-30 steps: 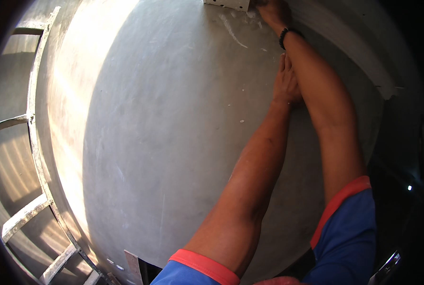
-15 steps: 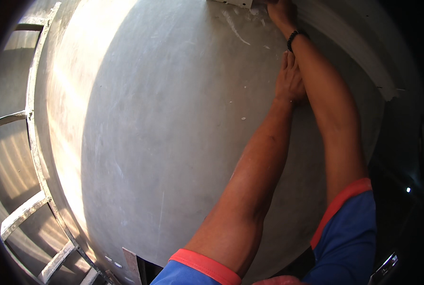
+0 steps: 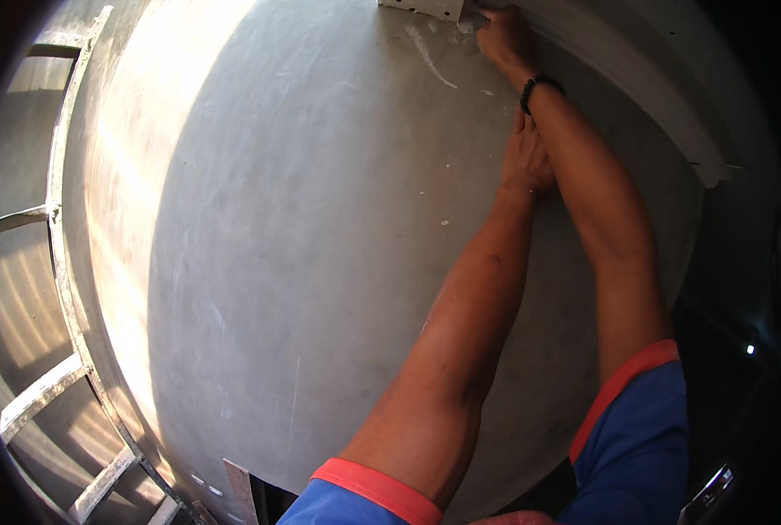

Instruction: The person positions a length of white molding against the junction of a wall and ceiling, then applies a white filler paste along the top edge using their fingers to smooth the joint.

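Observation:
My left hand (image 3: 528, 159) lies flat on the grey plastered surface (image 3: 320, 219), fingers stretched out and partly hidden behind my right forearm. Beyond it, at the top edge, my right hand (image 3: 506, 42) is closed, with a dark beaded bracelet on its wrist. Its fingertips pinch at a pale, smeared spot beside a white box-like piece with small holes (image 3: 425, 9). What they hold, if anything, I cannot make out. A whitish streak (image 3: 430, 57) marks the surface below that piece.
A paint-spattered metal ladder-like frame (image 3: 58, 210) runs down the left side. Along the upper right curves a pale raised strip (image 3: 644, 83). A narrow board (image 3: 240, 490) stands at the lower left. Bright sunlight falls across the surface near the frame.
My right hand has come slightly down and left, so more of it shows. The left hand remains on the surface, and the view has shifted a little.

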`<state>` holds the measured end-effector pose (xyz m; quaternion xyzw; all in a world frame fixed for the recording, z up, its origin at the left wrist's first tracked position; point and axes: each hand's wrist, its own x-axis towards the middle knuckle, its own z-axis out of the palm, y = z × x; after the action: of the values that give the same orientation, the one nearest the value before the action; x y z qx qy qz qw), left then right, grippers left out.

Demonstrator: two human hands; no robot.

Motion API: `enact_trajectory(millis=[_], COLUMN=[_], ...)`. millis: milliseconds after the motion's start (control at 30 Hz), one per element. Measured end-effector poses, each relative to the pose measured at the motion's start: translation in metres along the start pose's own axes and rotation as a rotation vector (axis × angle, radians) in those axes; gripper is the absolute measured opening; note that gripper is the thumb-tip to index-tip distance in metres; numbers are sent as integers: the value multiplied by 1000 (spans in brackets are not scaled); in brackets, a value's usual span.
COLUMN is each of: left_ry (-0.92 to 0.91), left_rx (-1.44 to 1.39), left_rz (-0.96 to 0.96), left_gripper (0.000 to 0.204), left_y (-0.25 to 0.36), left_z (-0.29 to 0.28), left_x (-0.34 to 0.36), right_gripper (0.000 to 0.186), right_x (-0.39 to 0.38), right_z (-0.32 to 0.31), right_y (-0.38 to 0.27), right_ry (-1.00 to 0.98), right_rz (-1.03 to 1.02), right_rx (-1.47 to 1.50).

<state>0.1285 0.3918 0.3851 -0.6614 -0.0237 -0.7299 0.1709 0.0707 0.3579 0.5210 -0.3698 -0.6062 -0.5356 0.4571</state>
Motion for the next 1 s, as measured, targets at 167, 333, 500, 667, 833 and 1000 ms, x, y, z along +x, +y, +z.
enact_trajectory(millis=[167, 333, 500, 667, 833, 1000], left_ry=[47, -5, -32, -23, -18, -25], left_rx=[6, 1, 40, 67, 75, 14], left_rz=[8, -21, -37, -35, -22, -27], left_gripper=[61, 62, 61, 59, 59, 60], left_y=[0, 4, 5, -1, 1, 1], left_z=[-1, -4, -4, -3, -2, -4], left_x=[-1, -3, -1, 3, 2, -2], right_gripper=[32, 33, 32, 29, 27, 31], right_x=[-1, 2, 0, -6, -5, -8], right_z=[-9, -2, 1, -16, -12, -9], right_y=[-17, -7, 0, -12, -3, -11], right_ry=[-43, -68, -34, -72, -112, -80], right_rz=[79, 45, 21, 12, -77, 6], right_rx=[43, -81, -90, 121, -32, 10])
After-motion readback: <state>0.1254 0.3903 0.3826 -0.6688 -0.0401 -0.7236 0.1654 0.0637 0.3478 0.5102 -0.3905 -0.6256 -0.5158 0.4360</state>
